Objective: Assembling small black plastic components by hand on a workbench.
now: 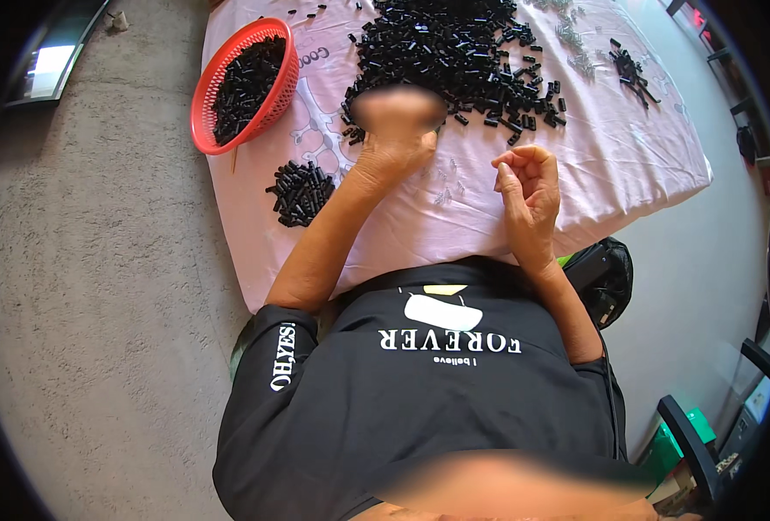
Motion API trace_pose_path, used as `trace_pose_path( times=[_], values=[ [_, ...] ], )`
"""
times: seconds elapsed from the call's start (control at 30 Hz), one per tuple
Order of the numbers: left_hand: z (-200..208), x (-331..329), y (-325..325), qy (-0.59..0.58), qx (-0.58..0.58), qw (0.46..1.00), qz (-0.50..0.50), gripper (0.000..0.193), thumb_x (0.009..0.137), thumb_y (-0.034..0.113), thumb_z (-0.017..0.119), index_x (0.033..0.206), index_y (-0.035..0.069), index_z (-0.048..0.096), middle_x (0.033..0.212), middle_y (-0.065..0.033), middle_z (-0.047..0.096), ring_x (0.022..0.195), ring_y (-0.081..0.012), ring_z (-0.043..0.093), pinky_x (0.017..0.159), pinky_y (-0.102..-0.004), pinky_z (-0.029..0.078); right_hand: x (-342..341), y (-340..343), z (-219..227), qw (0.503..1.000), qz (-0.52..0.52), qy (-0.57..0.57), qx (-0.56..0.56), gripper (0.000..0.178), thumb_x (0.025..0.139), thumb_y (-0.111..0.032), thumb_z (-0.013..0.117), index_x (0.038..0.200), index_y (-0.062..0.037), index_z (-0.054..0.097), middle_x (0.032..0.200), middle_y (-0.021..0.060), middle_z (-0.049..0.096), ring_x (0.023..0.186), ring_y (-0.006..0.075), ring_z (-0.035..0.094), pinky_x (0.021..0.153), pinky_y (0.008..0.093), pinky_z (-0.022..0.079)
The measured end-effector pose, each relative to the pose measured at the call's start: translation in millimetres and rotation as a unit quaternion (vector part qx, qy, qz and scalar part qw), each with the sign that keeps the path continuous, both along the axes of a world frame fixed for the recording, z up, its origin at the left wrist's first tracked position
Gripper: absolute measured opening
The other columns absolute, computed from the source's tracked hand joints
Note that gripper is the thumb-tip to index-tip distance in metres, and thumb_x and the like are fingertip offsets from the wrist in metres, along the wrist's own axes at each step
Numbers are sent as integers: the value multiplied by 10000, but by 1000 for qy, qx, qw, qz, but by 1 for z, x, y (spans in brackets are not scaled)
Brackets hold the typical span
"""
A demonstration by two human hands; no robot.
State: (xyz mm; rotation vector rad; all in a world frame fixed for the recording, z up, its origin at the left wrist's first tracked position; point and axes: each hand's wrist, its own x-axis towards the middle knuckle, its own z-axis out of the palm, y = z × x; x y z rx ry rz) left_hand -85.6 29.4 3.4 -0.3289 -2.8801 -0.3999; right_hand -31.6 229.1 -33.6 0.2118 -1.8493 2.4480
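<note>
- Big heap of small black tubes (454, 52) lies on the pink cloth (611, 156), touching the left hand (393, 143); its fingers are blurred, grip unreadable.
- Right hand (528, 187), fingers pinched narrow, nothing visible between them, hovers nearby.
- Left of the fingers: small pile (300, 193), red basket (246, 82).

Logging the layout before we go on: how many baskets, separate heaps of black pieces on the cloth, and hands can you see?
Red basket: 1
Heaps of black pieces: 3: big, small, far right
Hands: 2: left hand, right hand
Total: 6
</note>
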Motion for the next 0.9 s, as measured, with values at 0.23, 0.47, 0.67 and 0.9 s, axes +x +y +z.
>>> trace_pose_path(
  times=[0.23,0.47,0.67,0.9],
  values=[
    [-3,3,-4,12,13,999,-28,118,762,83,658,872,125,672,886,-2,627,917,-207,575,904,-394,316,-9,-2,14,998,27,-53,3,128,947,-10,603,1064,-8,550,905,17,603,796,56,582,706,182,476],
    [19,19,9,19,111,990,-84,278,713,-67,595,942,90,600,896,-23,628,898,-213,600,903,-376,325,-15,-5,13,998,38,-43,19,156,920,3,632,1073,24,612,913,38,657,823,78,650,678,212,533],
    [23,28,15,4,189,973,-132,207,738,-40,648,921,55,629,841,-49,667,821,-207,647,813,-321,415,-14,-12,14,993,80,-80,-31,196,902,12,657,1093,46,634,954,72,685,853,109,670,774,236,565],
    [30,25,9,-39,237,963,-121,309,735,-130,607,1002,17,659,896,-68,676,842,-174,646,802,-282,489,-19,-7,8,994,67,-73,-55,109,964,-47,601,1055,6,628,913,56,677,803,102,664,707,214,531]
  ],
)
